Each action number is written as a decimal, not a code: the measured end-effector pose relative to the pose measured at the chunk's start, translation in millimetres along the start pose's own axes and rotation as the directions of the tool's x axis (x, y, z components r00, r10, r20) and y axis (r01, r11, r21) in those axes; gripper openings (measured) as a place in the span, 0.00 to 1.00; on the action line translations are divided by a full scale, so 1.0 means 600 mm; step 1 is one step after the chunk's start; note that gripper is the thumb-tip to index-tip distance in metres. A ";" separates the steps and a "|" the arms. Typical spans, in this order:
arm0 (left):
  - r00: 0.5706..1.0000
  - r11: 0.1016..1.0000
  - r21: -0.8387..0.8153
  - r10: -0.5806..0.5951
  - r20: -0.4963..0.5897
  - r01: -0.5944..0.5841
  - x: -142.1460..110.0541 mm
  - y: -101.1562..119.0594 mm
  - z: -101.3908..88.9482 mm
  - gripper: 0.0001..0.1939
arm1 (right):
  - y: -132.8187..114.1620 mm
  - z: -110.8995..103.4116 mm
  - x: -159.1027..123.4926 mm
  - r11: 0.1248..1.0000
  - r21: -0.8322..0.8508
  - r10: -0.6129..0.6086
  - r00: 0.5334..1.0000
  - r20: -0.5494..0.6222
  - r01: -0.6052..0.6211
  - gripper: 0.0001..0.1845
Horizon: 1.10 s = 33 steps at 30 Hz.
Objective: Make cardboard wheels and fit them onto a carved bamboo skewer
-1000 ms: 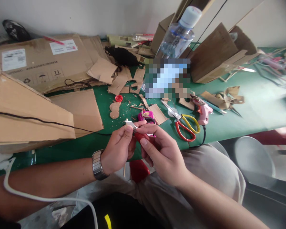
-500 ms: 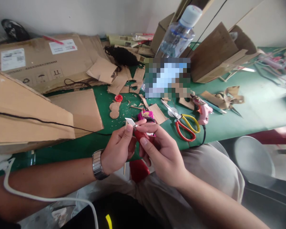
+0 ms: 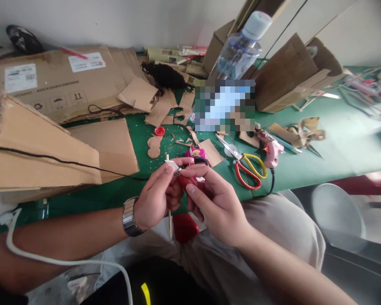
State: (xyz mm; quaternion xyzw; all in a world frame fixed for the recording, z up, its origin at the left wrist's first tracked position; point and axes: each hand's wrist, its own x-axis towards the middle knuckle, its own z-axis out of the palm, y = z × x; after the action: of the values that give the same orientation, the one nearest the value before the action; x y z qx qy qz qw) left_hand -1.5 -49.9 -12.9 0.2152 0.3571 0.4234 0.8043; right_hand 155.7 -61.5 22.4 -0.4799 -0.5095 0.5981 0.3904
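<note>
Now the stick (image 3: 170, 224) pokes up farther past the blade (image 3: 172, 165) of the knife (image 3: 184, 181), so the edge seems to meet it lower; the left hand (image 3: 154, 198) pinches the stick; the right hand (image 3: 216, 198) grips the red handle, near the green surface (image 3: 305, 167).

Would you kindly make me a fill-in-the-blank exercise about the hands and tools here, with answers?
The ____ hand grips the stick.
The knife in the right hand has a handle coloured ____.
The scissors have one red handle and one ____ handle.
The glue gun has a body coloured ____.

Missing words: left; red; yellow; pink.
</note>
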 end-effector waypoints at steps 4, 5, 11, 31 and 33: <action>1.000 1.000 0.017 0.001 0.014 -0.001 0.001 -0.002 -0.001 0.32 | -0.002 0.000 -0.001 1.000 0.003 0.000 1.000 0.003 0.000 0.07; 1.000 0.999 0.031 0.010 0.007 -0.011 0.001 -0.002 -0.001 0.32 | -0.002 0.001 -0.001 1.000 0.006 0.001 1.000 0.003 -0.001 0.08; 0.998 0.997 0.046 0.057 0.040 -0.059 0.000 -0.008 0.003 0.31 | -0.004 0.000 -0.004 1.000 -0.010 0.025 1.000 -0.005 -0.025 0.09; 0.996 0.999 0.011 0.047 0.075 -0.048 -0.002 -0.010 0.003 0.29 | 0.002 -0.001 -0.008 1.000 -0.020 0.000 1.000 -0.020 -0.001 0.06; 0.996 0.999 0.020 0.048 0.076 -0.050 -0.002 -0.010 0.003 0.29 | 0.004 -0.001 -0.006 1.000 -0.012 -0.010 1.000 -0.017 0.009 0.05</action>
State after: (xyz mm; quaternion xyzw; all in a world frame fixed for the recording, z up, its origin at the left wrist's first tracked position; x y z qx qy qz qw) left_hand 2.5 -54.0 -15.4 0.2485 0.3256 0.4307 0.8042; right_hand 157.3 -65.2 20.7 -0.4847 -0.5120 0.5892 0.3946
